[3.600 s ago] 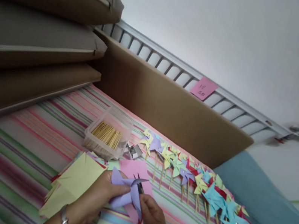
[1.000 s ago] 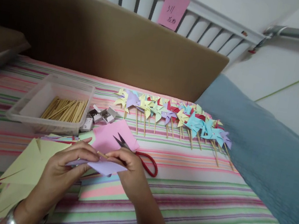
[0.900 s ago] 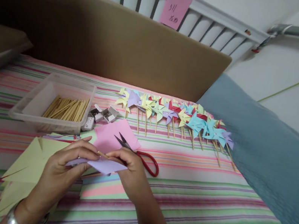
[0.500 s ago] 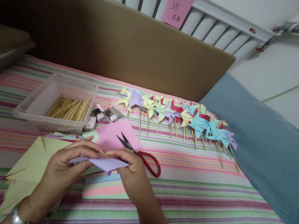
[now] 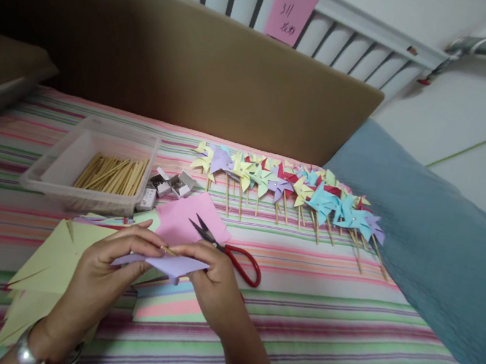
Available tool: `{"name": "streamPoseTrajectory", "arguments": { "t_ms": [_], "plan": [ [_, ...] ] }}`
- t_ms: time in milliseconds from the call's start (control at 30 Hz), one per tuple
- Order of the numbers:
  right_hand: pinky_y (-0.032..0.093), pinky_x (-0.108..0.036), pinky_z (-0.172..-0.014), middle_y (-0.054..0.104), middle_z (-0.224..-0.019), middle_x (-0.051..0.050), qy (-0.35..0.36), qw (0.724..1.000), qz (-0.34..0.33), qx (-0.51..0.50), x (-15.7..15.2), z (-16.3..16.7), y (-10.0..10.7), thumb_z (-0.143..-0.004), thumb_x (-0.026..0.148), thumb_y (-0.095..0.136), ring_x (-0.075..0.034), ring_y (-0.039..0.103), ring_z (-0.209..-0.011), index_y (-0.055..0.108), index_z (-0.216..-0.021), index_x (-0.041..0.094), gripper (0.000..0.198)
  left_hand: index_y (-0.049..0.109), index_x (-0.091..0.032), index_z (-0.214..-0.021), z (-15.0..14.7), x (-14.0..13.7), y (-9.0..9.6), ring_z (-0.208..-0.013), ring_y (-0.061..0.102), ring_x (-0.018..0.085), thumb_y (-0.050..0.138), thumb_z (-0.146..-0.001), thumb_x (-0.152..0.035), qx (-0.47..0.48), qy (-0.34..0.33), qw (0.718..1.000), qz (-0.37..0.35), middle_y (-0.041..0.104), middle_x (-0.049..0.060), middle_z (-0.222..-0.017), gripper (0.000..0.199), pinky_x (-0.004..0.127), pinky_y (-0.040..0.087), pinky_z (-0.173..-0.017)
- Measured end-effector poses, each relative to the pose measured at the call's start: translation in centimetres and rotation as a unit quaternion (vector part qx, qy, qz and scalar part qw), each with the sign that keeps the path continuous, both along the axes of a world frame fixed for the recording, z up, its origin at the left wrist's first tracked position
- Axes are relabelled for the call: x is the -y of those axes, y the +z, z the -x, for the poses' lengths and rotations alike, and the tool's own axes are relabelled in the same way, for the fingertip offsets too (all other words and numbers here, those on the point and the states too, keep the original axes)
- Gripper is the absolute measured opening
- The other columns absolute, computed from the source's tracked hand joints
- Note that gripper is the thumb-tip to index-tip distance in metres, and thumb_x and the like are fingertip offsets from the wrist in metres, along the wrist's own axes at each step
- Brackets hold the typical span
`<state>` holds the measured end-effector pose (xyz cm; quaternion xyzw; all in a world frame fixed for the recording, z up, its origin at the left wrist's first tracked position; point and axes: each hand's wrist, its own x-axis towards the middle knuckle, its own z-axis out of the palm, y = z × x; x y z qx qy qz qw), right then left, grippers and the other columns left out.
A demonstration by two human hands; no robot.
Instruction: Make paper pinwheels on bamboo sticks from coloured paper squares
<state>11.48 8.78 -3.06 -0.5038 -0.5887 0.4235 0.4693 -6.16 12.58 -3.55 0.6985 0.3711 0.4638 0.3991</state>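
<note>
Between my two hands is a purple paper pinwheel [image 5: 175,266] with a wooden stick [image 5: 168,251] against its far side. My left hand [image 5: 121,258] has its fingers closed on the paper's left part and the stick's end. My right hand [image 5: 211,276] pinches the stick and the paper's right edge; most of the stick is hidden in it. Red-handled scissors [image 5: 244,264] lie just beyond my right hand, their blades over a pink paper sheet [image 5: 193,217]. Slit yellow paper squares [image 5: 52,262] are piled under my left forearm.
A clear plastic box [image 5: 51,175] holds many wooden sticks [image 5: 116,175]. Small open boxes of pins [image 5: 172,184] stand beside it. Finished pinwheels [image 5: 280,185] lie in rows at the back right. A cardboard panel [image 5: 187,67] stands behind. Coloured paper sheets [image 5: 170,306] lie beneath my hands.
The hands and the purple pinwheel hold nearly the same pose. The view has shifted very slightly; nothing has been taken up or let go.
</note>
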Motion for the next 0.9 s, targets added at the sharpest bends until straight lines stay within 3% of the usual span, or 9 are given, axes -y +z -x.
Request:
{"name": "streamPoseTrajectory", "arguments": {
  "t_ms": [567,900],
  "plan": [
    [0.048,-0.024,-0.072,0.064,-0.083,-0.001,0.004,1.0,0.0,-0.016,-0.1,0.09,0.0,-0.07,-0.001,0.044,-0.013,0.06,-0.076,0.071,-0.093,0.022,0.043,0.069,-0.027,-0.076,0.08,-0.01,-0.17,-0.085,0.063,0.017,0.064,-0.076,-0.017,0.004,-0.014,1.0,-0.001,0.068,-0.001,-0.085,0.01,0.037,0.038,-0.095],
    [0.044,-0.023,-0.07,0.064,-0.073,0.0,-0.01,0.999,-0.01,0.045,-0.03,-0.01,0.52,-0.072,0.0,0.048,-0.013,0.058,-0.073,0.073,-0.088,0.021,0.036,0.069,-0.026,-0.074,0.14,-0.01,0.0,-0.083,0.063,0.016,0.064,-0.075,-0.018,-0.017,-0.025,1.0,0.009,0.069,-0.001,-0.084,0.01,0.034,0.041,-0.091]
  ]
}}
